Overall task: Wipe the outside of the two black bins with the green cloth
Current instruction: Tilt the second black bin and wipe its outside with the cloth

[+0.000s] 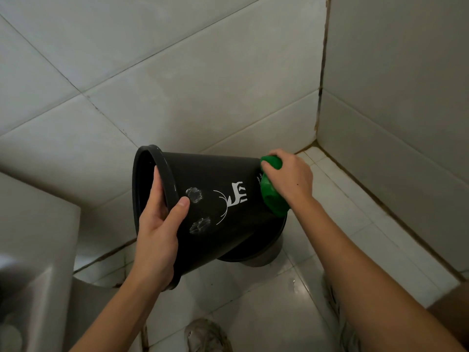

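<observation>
The left hand [158, 224] holds a black bin [215, 201] tipped on its side in the air, with the open mouth turned to the left and the base to the right. Its fingers [155, 191] curl inside the rim while the thumb lies across the outer wall, so the rim is pinched between them. The bin's side carries a white deer print [237, 196] and two greyish smudges [194, 194] near the thumb.

The right hand [289, 179] presses a bunched green cloth [272, 196] against the base end of the held bin, its fingers wrapped over the top of the cloth and gripping it.

Under that base end, a second black bin [251, 252] shows in part; it appears to sit on the tiled floor [266, 301] near the corner of the tiled walls [203, 85], and most of it is hidden by the first bin. Whether the two bins touch cannot be told.

At the lower left stands a white ceramic fixture [38, 262], partly cut off by the frame edge. Two worn pale shoes [206, 335] show at the bottom, on the floor.
</observation>
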Demonstrator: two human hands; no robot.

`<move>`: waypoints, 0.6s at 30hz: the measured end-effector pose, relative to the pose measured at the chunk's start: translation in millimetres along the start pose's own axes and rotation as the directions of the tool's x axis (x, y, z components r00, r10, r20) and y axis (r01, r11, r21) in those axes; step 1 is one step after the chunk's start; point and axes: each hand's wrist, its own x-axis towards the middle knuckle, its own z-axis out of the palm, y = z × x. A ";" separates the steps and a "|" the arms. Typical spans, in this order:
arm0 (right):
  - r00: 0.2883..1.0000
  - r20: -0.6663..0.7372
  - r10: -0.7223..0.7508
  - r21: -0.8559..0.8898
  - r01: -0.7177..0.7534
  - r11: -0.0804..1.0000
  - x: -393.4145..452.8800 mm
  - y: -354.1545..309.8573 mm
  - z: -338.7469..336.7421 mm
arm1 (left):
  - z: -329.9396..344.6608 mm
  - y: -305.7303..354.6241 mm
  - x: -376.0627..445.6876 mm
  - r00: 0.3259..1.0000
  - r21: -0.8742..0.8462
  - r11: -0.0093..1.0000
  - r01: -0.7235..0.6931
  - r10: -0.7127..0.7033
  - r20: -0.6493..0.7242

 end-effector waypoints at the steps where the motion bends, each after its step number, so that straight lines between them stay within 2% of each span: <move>1: 0.997 -0.023 -0.076 0.008 0.076 0.997 -7.7 -7.4 0.1 | -0.7 0.6 1.1 1.000 -0.006 1.000 0.000 0.000 -0.008; 3: 0.960 -0.062 -0.272 0.062 0.276 0.959 -28.4 -21.2 0.1 | -1.8 1.3 2.4 1.000 -0.017 1.000 0.005 -0.005 -0.017; 5: 0.931 -0.069 -0.359 0.107 0.365 0.925 -38.0 -24.8 -0.1 | -1.5 2.0 1.8 1.000 -0.016 1.000 0.005 -0.005 -0.017; 7: 0.965 -0.065 -0.253 0.115 0.259 0.959 -26.9 -17.3 -0.5 | -0.3 2.1 1.0 1.000 -0.008 1.000 0.003 -0.003 -0.015; 10: 0.999 -0.016 0.043 0.040 -0.042 0.998 -4.6 -1.5 -2.7 | 1.5 1.9 -0.9 1.000 -0.008 1.000 0.008 -0.008 -0.011; 12: 0.997 0.020 0.074 0.037 -0.074 0.997 -1.2 0.7 -3.7 | 0.6 3.2 -0.6 1.000 -0.018 1.000 0.008 -0.009 -0.017; 14: 1.000 0.026 0.005 0.031 -0.006 1.000 -7.5 -4.3 -5.3 | 0.5 4.7 0.5 1.000 -0.019 1.000 0.008 -0.008 -0.020; 18: 0.965 0.035 -0.260 0.089 0.256 0.963 -34.0 -35.8 -5.9 | 1.7 4.8 3.1 0.999 -0.028 1.000 0.001 -0.002 -0.039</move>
